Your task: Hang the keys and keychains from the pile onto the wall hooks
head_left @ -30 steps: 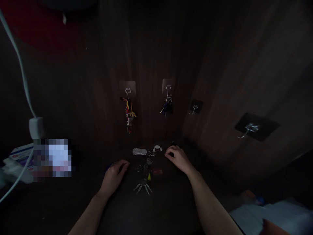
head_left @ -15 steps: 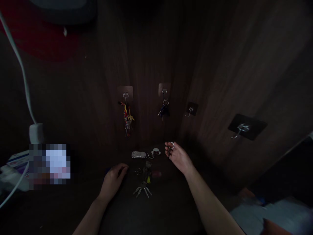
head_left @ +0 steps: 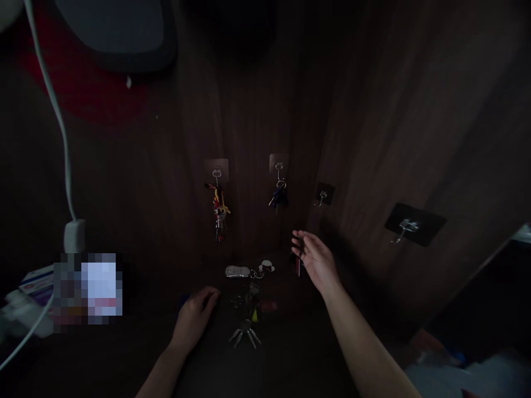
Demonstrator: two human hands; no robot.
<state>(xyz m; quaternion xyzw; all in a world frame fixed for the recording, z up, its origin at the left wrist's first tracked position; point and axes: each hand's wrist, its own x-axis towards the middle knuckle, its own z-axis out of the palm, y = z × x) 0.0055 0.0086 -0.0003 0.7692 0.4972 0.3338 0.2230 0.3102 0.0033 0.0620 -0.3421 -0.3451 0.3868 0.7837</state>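
My right hand (head_left: 317,262) is raised beside the right wall, palm up, its fingers bent around a bunch of keys (head_left: 299,251). A dark, partly reddish piece with a pale edge dangles below the fingers. On the dark surface rests my left hand (head_left: 196,313), fingers curled in and nothing visible between thumb and forefinger. Between the hands lie a silver remote fob (head_left: 238,271) with a ring and a pale tag (head_left: 266,266), a dim bunch with a yellow-green tag (head_left: 254,315), and several fanned-out keys (head_left: 245,334).
Two hooks on the back wall carry a colourful key bunch (head_left: 219,213) and dark keys (head_left: 279,196). On the right wall are a small bare hook (head_left: 323,195) and a larger bare one (head_left: 409,226). A white cable (head_left: 58,110) hangs at the left above boxes (head_left: 37,280).
My right hand has moved right with the keys, towards the right wall; the ring has dropped from sight behind its fingers. My left hand stays put. The whole view has shifted slightly downwards.
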